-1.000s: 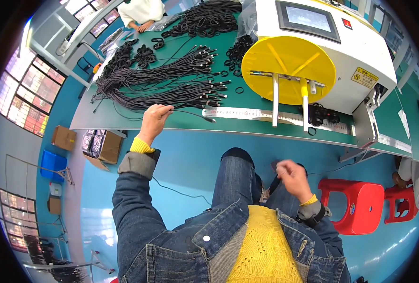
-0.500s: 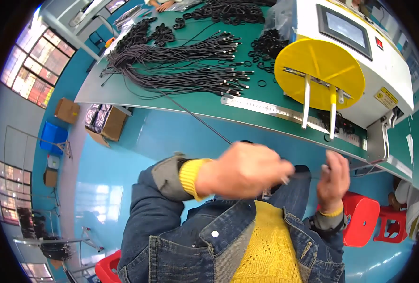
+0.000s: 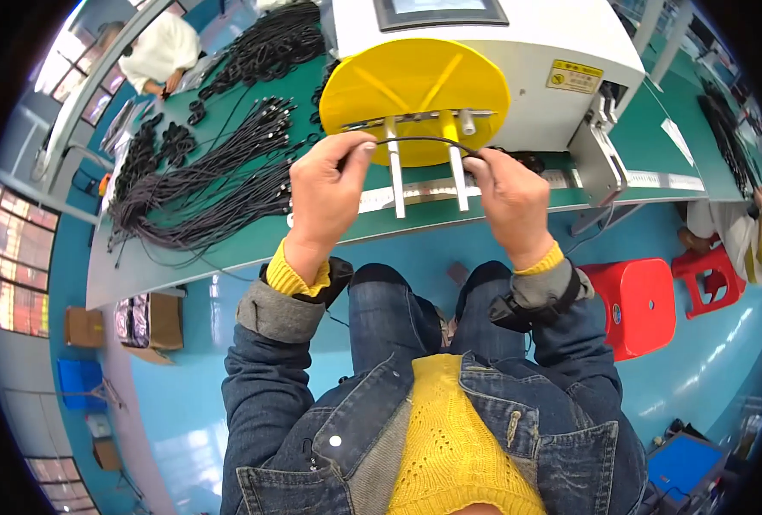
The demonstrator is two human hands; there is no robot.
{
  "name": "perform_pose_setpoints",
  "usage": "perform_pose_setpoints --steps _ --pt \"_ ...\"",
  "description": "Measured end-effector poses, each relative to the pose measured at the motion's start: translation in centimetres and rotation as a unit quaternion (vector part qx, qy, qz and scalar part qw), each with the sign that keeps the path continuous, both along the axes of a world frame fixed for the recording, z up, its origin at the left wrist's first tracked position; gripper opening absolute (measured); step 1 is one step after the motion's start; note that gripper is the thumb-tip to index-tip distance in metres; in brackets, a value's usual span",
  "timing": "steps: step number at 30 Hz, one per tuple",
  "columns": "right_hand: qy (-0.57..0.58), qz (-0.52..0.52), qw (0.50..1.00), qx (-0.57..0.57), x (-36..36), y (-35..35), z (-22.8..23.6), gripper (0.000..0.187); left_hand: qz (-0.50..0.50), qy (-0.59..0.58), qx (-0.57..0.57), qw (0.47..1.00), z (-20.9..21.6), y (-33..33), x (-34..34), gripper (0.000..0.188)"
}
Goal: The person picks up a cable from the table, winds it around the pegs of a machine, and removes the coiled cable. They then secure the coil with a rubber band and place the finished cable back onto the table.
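Left hand (image 3: pixel 327 184) and right hand (image 3: pixel 511 199) are both closed, each pinching the same black cable (image 3: pixel 422 138) between thumb and fingers. The cable is thin, smooth and plain in colour; the short stretch between the hands bows gently upward, and its ends are hidden or too small to make out. It is held up in front of the yellow disc (image 3: pixel 415 81) on the white machine (image 3: pixel 531 64), crossing the two rods (image 3: pixel 397 180) that stick out from it; whether it touches them I cannot tell. To the left of the hands, a heap of similar cables (image 3: pixel 196 184) with pale plugs lies on the green desk (image 3: pixel 643 150). Compared with half a second ago, both hands are farther forward, raised from over the lap to the front of the disc. The right hand, with its fingers apart in that frame, now grips the cable, and the long slanting run of cable seen then between the heap and the left hand gives way to the short arc between the two hands.
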State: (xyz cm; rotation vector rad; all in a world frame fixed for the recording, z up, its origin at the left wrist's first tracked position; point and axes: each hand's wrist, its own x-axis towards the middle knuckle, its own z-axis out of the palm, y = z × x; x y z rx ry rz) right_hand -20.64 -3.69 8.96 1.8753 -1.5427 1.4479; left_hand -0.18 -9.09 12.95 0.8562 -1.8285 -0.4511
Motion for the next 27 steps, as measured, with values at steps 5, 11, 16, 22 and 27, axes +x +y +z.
perform_pose_setpoints --steps 5,11,16,22,27 --pt "-0.006 -0.024 0.999 0.026 0.3 -2.9 -1.0 0.014 -0.023 -0.003 0.050 0.998 -0.7 -1.0 -0.8 0.009" --pt "-0.016 -0.056 0.996 0.064 -0.7 -3.5 -2.5 0.022 -0.029 0.015 0.046 0.998 -1.2 -1.7 -1.1 0.011" --pt "-0.077 -0.024 0.994 0.079 -1.2 -0.8 -4.1 0.022 -0.040 0.051 0.070 0.995 -2.0 -1.5 -0.7 0.015" --pt "-0.107 -0.001 0.979 0.176 -1.9 2.3 -6.7 0.022 -0.023 0.054 0.063 0.996 -2.3 -1.1 0.1 0.017" --pt "-0.117 0.023 0.970 0.212 -2.0 4.3 -8.6 0.021 0.023 -0.057 -0.100 0.993 -0.9 -0.1 0.7 0.018"
